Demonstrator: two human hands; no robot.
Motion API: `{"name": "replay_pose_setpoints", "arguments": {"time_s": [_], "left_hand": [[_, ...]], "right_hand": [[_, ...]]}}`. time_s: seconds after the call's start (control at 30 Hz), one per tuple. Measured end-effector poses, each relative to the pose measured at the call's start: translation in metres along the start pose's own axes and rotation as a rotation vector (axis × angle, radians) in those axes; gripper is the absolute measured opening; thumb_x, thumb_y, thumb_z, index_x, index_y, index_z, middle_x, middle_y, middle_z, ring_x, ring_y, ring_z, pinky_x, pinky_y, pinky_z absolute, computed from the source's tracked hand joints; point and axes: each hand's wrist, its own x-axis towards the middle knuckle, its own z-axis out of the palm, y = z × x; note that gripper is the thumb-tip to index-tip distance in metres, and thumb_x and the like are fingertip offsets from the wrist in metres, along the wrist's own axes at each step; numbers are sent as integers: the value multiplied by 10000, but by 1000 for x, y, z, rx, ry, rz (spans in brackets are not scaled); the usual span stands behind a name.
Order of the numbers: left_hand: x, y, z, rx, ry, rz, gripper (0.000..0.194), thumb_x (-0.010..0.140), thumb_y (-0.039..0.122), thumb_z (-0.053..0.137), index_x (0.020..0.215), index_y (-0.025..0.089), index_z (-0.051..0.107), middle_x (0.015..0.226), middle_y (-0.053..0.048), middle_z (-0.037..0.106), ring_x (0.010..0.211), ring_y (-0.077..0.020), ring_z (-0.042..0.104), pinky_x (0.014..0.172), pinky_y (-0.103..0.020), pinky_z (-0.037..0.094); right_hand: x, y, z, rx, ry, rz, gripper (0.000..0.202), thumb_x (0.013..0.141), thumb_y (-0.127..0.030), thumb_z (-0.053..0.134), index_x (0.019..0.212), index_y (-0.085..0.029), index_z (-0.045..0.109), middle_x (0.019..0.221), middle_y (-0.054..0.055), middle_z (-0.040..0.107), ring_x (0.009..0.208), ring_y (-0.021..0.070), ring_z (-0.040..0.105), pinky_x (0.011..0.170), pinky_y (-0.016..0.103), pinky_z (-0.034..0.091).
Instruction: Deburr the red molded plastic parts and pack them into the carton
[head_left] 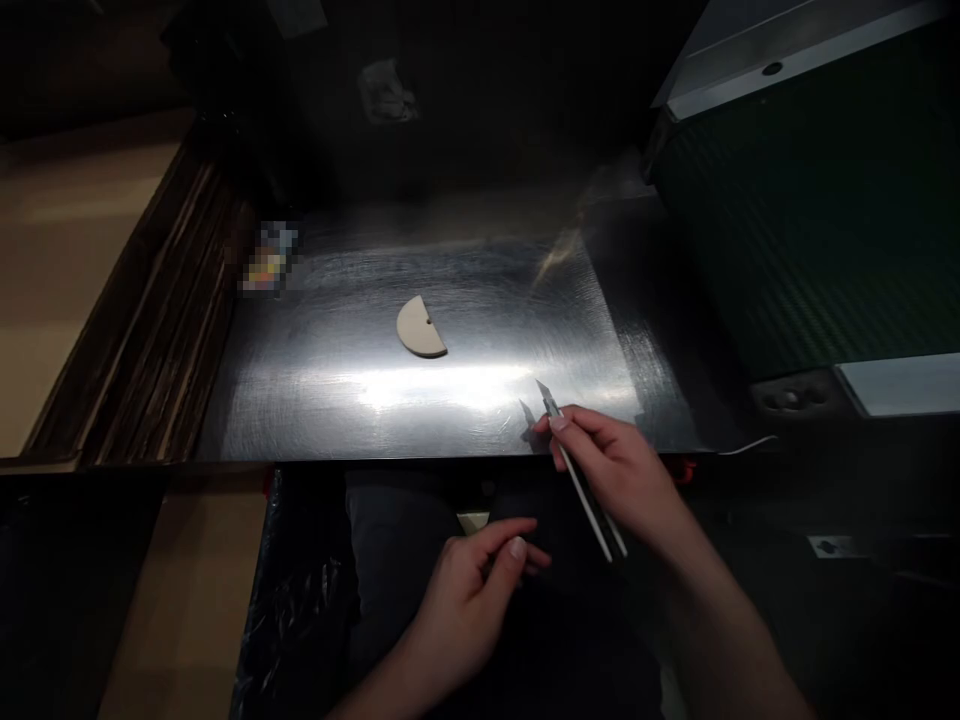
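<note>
My right hand [611, 465] is closed around a craft knife [579, 482], pinching it close to its blade end. The bare blade points up and left over the front part of a metal worktop [300, 410], and the long handle slants down below the palm. My left hand [480, 590] hovers over the lap, in front of the worktop edge. Its fingers are loosely curled and apart, with nothing seen in them. A pale half-round flat piece [420, 328] with a small dark notch on its straight edge lies on the metal, apart from both hands.
Stacked brown boards [90, 250] stand at the left, beside a blurred colourful patch on the worktop. A green ribbed belt [825, 200] in a metal frame rises at the right. Black plastic [289, 620] hangs below the front edge.
</note>
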Motion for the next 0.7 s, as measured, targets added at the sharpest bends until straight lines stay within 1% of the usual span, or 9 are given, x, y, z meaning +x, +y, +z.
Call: {"name": "replay_pose_setpoints", "arguments": {"time_s": [0.03,0.1,0.17,0.23,0.37,0.43,0.5,0.57,0.7], "left_hand": [[0,1,-3,52,2,18,438,1054,543,587,1283,223,780,1034,-112,848,935,-243,781,821,-325,585],[2,7,-13,137,31,74,354,1063,469,603,1264,242,785,1036,-93,847,928,-230,783,839,-313,580],[8,19,-27,208,115,154,307,1060,426,623,1242,246,791,1053,-86,845,965,-231,786,872,-308,576],[19,34,-44,285,230,241,291,1065,404,619,1237,238,784,1092,-86,839,1030,-238,785,913,-313,577],[55,66,-83,610,482,484,295,1095,367,539,1247,214,741,1162,-89,813,1089,-238,767,884,-324,595],[77,79,-99,717,566,579,287,1090,327,517,1228,199,734,1219,-104,780,1160,-255,725,961,-370,577],[100,89,-111,776,609,634,287,1074,292,507,1223,179,725,1259,-125,742,1220,-274,679,1063,-424,537],[122,94,-117,845,630,664,296,1056,273,511,1252,169,708,1326,-147,696,1291,-299,630,1148,-476,487],[149,93,-118,981,603,667,364,1039,265,517,1360,169,658,1489,-178,605,1430,-357,525,1236,-555,398]], "right_hand": [[7,-3,-8,-171,8,-57,407,1034,-576,549,931,-239,753,695,0,643,637,182,591,583,304,419],[20,-6,-19,-544,67,-197,352,1079,-486,491,1082,-256,758,823,28,685,763,222,639,602,317,406],[31,-3,-22,-869,141,-339,362,1105,-398,442,1291,-254,717,975,75,692,891,269,652,596,329,400],[38,4,-19,-1062,168,-436,416,1117,-345,407,1423,-214,656,1034,117,666,929,299,638,593,346,416],[44,18,-12,-1130,161,-526,463,1127,-335,384,1495,-136,584,1088,158,662,932,316,624,722,419,512],[42,23,-11,-1129,170,-558,471,1128,-358,393,1502,-125,561,1139,174,670,968,328,627,786,458,536],[36,26,-11,-1120,184,-579,456,1126,-351,402,1491,-124,556,1182,186,676,1000,337,635,818,480,547],[28,29,-10,-1112,202,-592,431,1123,-317,409,1491,-141,546,1224,189,679,1048,340,648,850,486,554],[7,30,-14,-977,256,-632,419,1112,-289,440,1512,-196,525,1280,181,679,1152,337,668,937,500,561]]}}
